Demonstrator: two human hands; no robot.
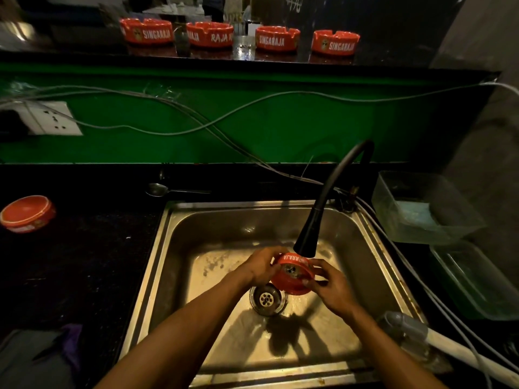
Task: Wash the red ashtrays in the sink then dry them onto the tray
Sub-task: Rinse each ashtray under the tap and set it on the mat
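Both hands, left hand (259, 265) and right hand (332, 289), grip a red ashtray (292, 276), apparently lettered "RAJA", under the black faucet (311, 228) above the sink (196, 234) drain; four "SINGARAJA" ashtrays (276, 39) line the back ledge.

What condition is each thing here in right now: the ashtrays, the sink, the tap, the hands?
Held ashtray: tilted on edge under the tap, above the drain.
Left hand: grips the held ashtray's left rim.
Right hand: grips its right rim.
Tap: spout bent down over the sink; flow unclear.
Sink: wet, drain unplugged.
Four shelf ashtrays: upright in a row.
Counter ashtray: upside down, left of the sink.
Spoon: lying behind the sink.
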